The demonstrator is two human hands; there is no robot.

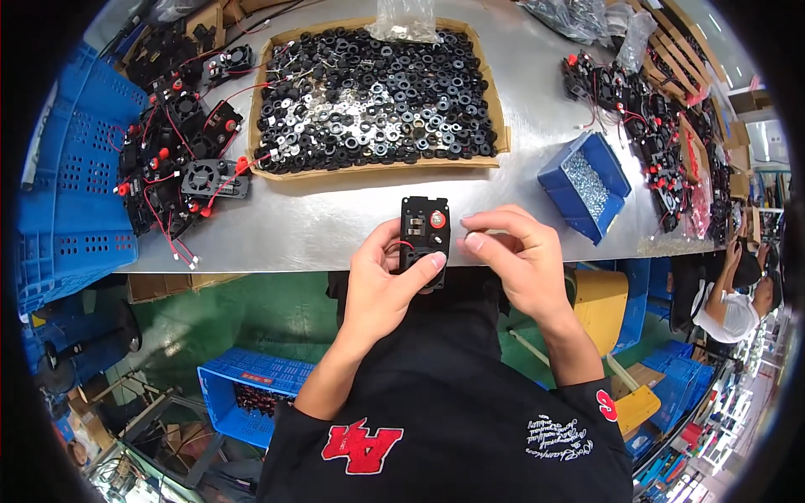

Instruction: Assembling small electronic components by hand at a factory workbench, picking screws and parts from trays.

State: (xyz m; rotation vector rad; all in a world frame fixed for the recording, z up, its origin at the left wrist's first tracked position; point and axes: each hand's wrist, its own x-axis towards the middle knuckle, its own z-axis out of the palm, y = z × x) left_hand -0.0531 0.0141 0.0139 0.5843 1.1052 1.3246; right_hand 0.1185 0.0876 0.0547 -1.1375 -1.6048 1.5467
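The left hand (381,281) grips a black module (412,211) with a red round part (438,220) on its face, thumb pressed over its lower portion, at the near edge of the metal bench (327,220). The right hand (528,261) is just beside it, thumb and forefinger brought close together; whether they pinch something small, I cannot tell.

Beyond the module, a shallow cardboard tray (377,171) full of black and metallic rings (335,127) takes up the middle, with a clear plastic bag (404,18) over its far edge. Right of the hands sits a blue bin (600,224) of small silvery parts (584,183). To the left, black fan units (215,179) with red wires lie heaped against a blue perforated crate (80,172); more wired black units (641,130) crowd the bench's right side.
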